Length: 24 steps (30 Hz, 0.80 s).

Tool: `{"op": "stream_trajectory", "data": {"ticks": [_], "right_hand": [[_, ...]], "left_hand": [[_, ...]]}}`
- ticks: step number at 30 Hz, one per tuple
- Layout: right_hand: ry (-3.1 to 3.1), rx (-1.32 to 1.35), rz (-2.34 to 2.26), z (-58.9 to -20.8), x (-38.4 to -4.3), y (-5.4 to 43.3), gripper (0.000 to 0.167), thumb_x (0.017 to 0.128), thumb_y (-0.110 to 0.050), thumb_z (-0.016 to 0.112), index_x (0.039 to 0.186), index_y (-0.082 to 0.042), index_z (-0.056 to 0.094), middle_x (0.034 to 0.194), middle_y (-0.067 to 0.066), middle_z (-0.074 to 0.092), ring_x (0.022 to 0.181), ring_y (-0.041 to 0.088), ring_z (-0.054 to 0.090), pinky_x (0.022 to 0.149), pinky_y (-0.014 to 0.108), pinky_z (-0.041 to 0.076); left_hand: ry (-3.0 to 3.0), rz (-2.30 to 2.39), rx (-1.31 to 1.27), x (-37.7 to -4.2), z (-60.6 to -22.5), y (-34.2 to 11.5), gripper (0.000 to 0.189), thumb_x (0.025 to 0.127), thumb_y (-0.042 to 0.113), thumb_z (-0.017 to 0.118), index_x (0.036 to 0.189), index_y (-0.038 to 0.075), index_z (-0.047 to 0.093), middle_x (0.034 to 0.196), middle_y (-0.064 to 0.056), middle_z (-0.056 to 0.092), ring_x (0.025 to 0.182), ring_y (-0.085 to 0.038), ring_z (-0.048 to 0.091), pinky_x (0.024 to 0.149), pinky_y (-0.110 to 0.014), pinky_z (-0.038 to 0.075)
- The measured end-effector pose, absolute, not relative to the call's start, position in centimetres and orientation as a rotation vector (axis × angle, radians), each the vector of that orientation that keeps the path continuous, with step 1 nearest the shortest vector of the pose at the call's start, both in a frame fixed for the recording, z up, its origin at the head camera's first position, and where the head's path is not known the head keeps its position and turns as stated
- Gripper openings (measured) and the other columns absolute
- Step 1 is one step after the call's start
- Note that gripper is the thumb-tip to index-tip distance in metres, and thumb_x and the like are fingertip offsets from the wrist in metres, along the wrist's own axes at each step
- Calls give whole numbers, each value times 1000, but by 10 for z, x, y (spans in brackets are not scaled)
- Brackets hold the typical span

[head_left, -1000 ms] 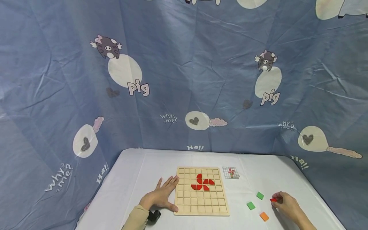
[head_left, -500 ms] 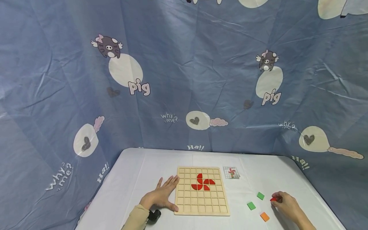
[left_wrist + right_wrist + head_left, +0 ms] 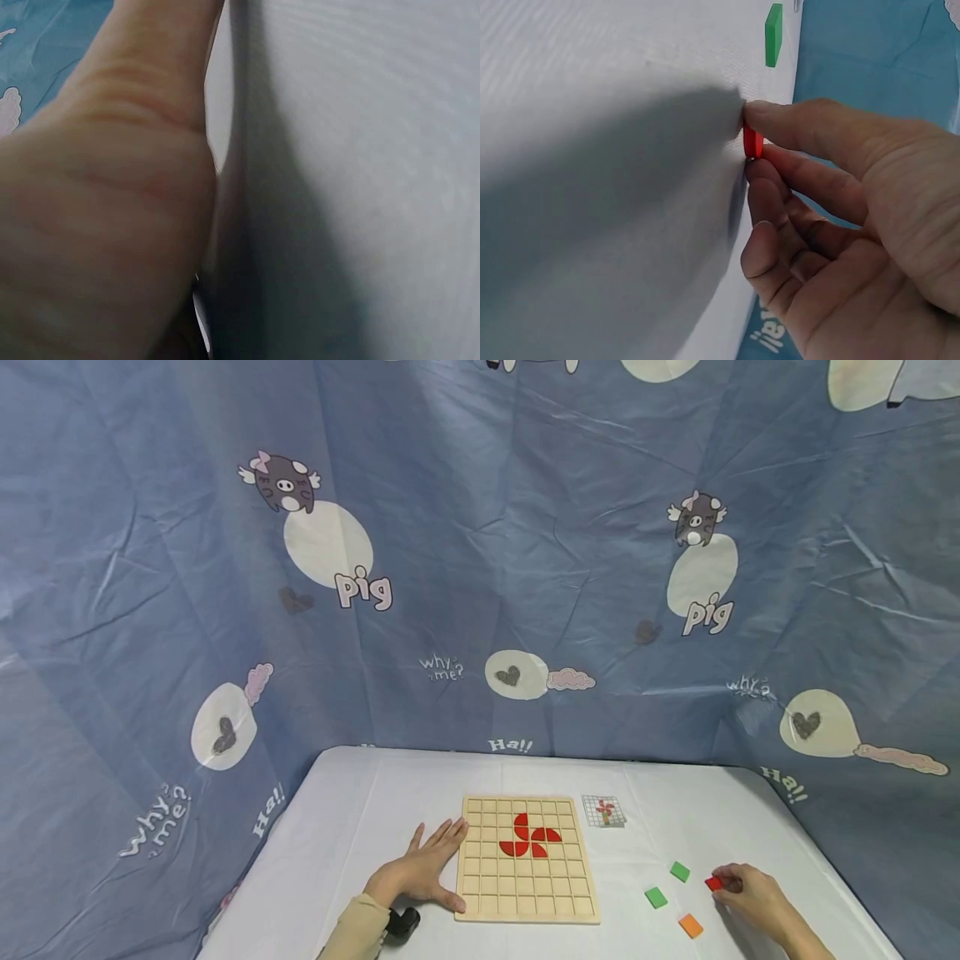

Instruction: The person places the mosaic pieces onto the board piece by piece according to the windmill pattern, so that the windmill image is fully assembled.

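to the left of the wooden board (image 3: 525,886), a light sleeve (image 3: 356,931) covers a forearm, with a black object (image 3: 402,925) at the wrist. next comes the person's left hand (image 3: 420,870), spread wide and fairly straight, thumb and fingertips touching the board's left edge; it grips nothing. the board lies flat on the white desk (image 3: 405,785), its face cut into a grid of squares, and red rounded pieces (image 3: 513,848) sit in the cells above its middle, forming a pinwheel. just beside the board's upper right corner lies a printed card (image 3: 603,811) that shows a red pinwheel over a grid. farther right of the board, near its lower half, come a green tile (image 3: 656,897), a second green tile (image 3: 680,872) a little higher and an orange tile (image 3: 691,926) below them. beyond these, well apart from the board, the right hand (image 3: 750,893) pinches a red piece (image 3: 713,884) between thumb and fingertip, the remaining fingers curled; the piece is close to the desk, though whether it touches is hard to tell.
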State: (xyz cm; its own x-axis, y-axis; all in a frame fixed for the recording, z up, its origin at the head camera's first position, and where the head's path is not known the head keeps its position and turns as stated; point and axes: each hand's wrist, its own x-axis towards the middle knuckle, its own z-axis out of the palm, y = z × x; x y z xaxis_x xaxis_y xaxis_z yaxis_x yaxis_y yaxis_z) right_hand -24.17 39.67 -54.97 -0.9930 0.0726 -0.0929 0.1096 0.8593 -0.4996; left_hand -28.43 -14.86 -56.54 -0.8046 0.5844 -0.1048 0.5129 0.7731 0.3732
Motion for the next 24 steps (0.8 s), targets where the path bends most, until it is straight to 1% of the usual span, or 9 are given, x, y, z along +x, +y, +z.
{"op": "stream_trajectory", "data": {"ticks": [2,6,10,13,18,24], "right_hand": [[2982,147,-778,-551,-242,397,38,76,-17,79,101,8,66,85,6,67,78,18,62,68,39,54],[3033,159,-752,-553,-241,397,37,74,-20,81,95,7,67,81,5,68,74,18,63,67,40,54],[3058,183,-747,-555,-242,395,35,74,-20,81,90,7,67,76,5,66,71,17,61,63,38,53],[3055,218,-743,-555,-244,393,34,74,-19,80,89,8,65,76,4,65,70,17,59,63,36,53],[3040,253,-750,-555,-244,390,38,75,-22,79,90,9,63,77,7,63,71,18,58,62,37,53],[3080,239,-757,-553,-247,383,36,75,-24,78,88,6,63,75,5,62,70,16,57,61,34,51]], "left_hand": [[2751,489,865,-284,-566,-149,128,65,68,74,155,5,9,163,-11,7,150,-34,7,115,-67,-4],[2751,485,864,-285,-567,-149,128,64,68,74,155,5,9,163,-11,7,150,-34,7,115,-67,-4],[2751,489,870,-285,-566,-148,128,65,67,75,155,5,9,163,-12,7,150,-34,7,115,-67,-4],[2750,496,871,-285,-566,-148,128,65,67,75,155,5,9,163,-12,7,150,-34,7,115,-67,-4],[2746,497,868,-285,-567,-148,127,65,68,74,155,5,9,163,-12,7,150,-34,7,115,-67,-4],[2755,485,867,-286,-568,-148,128,65,68,74,155,5,9,163,-12,7,150,-34,7,115,-67,-4]]}}
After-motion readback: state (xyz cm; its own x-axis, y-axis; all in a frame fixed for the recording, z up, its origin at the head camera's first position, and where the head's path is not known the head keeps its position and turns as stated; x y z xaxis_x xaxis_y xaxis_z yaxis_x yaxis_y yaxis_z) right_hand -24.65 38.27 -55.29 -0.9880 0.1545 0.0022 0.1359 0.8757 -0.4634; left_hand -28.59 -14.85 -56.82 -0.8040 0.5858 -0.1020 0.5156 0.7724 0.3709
